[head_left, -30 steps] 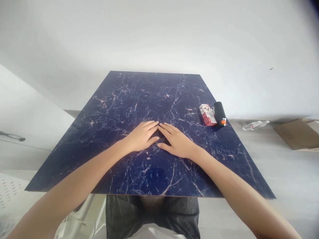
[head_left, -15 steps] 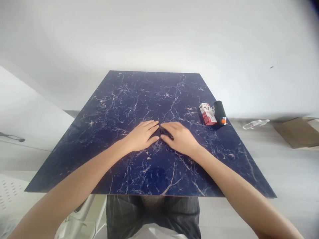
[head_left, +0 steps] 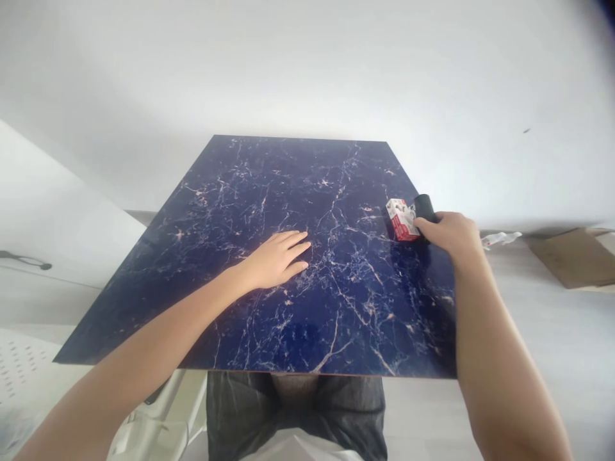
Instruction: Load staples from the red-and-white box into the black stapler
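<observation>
My left hand [head_left: 279, 259] lies flat, palm down, on the dark blue marbled tabletop [head_left: 298, 192], its fingers stretched out and holding nothing. Out by the table's right edge, my right hand [head_left: 449, 232] is around the near end of a black cylindrical object [head_left: 423, 207]. The thumb shows on the object's left side; the other fingers are hidden behind it. Just left of that object, close beside the thumb, stands a small red and white box [head_left: 402, 220] with pictures printed on it.
A clear plastic bottle [head_left: 502, 239] lies on the floor to the right, partly behind my right wrist. Further right is a brown cardboard box [head_left: 571, 258]. A white wall [head_left: 298, 70] rises behind the table. A pale chair [head_left: 156, 416] stands at lower left.
My right hand has moved from beside the left hand, out to the right, and taken hold of the black cylindrical object. The left hand has stayed in place.
</observation>
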### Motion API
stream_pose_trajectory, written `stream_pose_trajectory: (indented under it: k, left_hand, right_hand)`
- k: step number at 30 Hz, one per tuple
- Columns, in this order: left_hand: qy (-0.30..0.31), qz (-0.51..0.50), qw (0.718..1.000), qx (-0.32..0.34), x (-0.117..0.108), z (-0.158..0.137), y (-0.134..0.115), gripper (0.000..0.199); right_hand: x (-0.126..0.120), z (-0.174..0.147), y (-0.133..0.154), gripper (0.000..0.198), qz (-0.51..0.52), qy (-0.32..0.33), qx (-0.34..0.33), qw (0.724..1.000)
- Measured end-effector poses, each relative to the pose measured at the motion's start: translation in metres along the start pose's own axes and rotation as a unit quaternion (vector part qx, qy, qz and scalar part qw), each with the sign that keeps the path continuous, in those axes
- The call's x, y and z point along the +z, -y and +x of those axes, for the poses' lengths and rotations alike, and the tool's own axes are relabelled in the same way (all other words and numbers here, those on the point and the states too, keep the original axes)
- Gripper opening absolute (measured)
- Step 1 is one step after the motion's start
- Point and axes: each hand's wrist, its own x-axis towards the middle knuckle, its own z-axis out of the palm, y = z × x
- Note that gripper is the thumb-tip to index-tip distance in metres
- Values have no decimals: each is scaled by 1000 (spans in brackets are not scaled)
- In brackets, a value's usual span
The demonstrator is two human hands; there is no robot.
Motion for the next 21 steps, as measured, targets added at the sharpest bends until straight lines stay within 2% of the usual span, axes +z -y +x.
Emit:
stream_pose_trajectory:
  k: [7, 12, 16, 19, 21]
  left_hand:
    - [-3, 13, 1000, 8, -2, 1, -3, 61]
    - [-22, 28, 999, 21, 1, 0, -5, 61]
    - [-125, 60, 990, 31, -9, 0, 0, 48]
    - [-225, 73, 972, 11, -33, -5, 15, 42]
    - [-279, 70, 957, -28, -51, -13, 30, 39]
  right_hand:
    - [4, 9, 9, 29, -16, -20, -27, 999]
    - [8, 7, 45, 29, -3, -9, -77, 997]
    - [17, -6, 93, 31, 26, 3, -136, 990]
    - [26, -22, 137, 31, 50, 10, -191, 980]
    - [32, -36, 169, 31, 65, 18, -231, 971]
